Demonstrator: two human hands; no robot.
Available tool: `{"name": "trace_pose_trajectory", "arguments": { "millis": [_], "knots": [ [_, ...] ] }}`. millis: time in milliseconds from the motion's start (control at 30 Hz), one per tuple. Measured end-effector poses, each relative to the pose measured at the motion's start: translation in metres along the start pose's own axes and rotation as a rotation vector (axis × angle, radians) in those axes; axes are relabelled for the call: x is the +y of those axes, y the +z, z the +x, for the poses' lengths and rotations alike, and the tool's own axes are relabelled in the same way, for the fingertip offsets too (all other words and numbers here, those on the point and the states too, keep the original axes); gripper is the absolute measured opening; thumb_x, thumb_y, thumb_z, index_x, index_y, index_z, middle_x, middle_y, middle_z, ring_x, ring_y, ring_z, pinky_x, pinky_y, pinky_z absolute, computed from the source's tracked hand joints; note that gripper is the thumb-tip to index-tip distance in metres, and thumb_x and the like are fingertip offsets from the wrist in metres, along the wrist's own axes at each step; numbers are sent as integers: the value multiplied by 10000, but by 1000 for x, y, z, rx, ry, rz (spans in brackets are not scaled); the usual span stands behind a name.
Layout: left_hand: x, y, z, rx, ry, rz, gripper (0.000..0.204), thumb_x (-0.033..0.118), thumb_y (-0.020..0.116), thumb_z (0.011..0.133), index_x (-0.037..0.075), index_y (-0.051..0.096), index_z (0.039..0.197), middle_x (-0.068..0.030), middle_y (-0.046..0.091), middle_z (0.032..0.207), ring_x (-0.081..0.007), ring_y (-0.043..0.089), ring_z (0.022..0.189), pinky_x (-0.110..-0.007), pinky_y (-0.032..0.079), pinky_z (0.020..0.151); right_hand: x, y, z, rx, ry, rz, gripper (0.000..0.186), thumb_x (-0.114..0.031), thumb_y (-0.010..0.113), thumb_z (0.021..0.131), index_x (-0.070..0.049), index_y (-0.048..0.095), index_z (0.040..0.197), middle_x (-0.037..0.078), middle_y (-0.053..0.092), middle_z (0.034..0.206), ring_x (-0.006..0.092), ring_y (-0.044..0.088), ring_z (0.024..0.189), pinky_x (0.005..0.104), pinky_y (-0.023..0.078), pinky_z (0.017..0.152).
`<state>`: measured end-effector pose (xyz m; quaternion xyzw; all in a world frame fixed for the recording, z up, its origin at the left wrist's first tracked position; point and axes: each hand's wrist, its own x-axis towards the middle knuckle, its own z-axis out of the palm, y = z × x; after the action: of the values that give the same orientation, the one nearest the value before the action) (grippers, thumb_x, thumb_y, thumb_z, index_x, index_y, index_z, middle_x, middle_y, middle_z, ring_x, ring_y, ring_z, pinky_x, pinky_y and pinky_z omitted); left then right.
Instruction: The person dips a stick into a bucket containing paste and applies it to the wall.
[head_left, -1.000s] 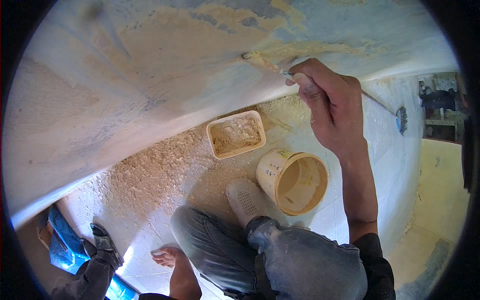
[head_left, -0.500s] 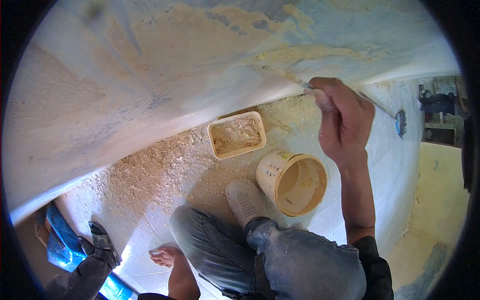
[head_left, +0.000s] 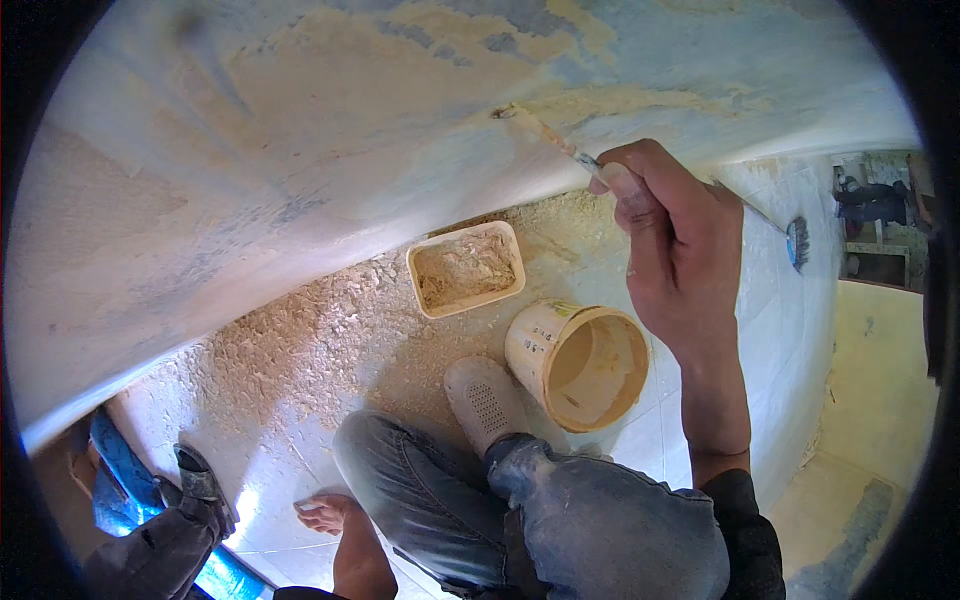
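My right hand (head_left: 665,235) pinches a slim, putty-smeared stick-like tool (head_left: 555,137); its exact kind is unclear. The tool's far end touches the wall (head_left: 330,110) at a small dark spot (head_left: 502,113), beside a yellowish smear. Low near the floor, my left hand (head_left: 325,513) hangs next to my bent knee with its fingers loosely stretched and nothing in them. Between me and the wall stand a rectangular cream tub (head_left: 415,285) with crumbly beige material in it and a round cream bucket (head_left: 528,345), tilted in view, with pale residue inside.
Plaster crumbs (head_left: 290,345) cover the tiled floor along the wall's foot. A blue-headed brush (head_left: 797,245) with a long handle leans at right. Another person's sandalled foot (head_left: 203,485) and blue material (head_left: 120,465) are at lower left. Shelves (head_left: 885,235) stand far right.
My right hand has shifted slightly up and left, and the tool's end, blurred before, now rests at the dark spot on the wall. My left hand stays about where it was.
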<state>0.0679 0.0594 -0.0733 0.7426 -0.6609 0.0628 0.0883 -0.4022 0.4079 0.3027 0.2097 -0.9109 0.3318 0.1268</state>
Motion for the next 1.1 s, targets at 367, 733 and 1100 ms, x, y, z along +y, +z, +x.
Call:
{"name": "trace_pose_trajectory", "arguments": {
  "millis": [367,733,1100],
  "knots": [
    [18,-16,-1,-57,-64,35,528,521,312,946,277,416,1403,-60,386,1439,-310,379,1318,-543,310,1041,-12,-14,10,-310,387,446,200,-103,454,966,12,554,836,97,518,642,168,483,585,312,402,565],
    [20,-22,-6,-99,-82,17,549,538,289,950,281,374,1427,-35,345,1471,-313,359,1330,-570,304,1024,-10,1,9,-446,489,631,239,-153,446,997,10,542,851,28,416,619,115,395,576,282,355,533],
    [16,-19,-5,-40,-29,33,556,542,333,948,245,422,1409,-76,400,1429,-338,387,1303,-544,313,1044,-10,8,-11,-141,112,226,167,-112,435,1004,-12,555,946,31,550,681,87,421,537,251,345,493]
  ]
}}
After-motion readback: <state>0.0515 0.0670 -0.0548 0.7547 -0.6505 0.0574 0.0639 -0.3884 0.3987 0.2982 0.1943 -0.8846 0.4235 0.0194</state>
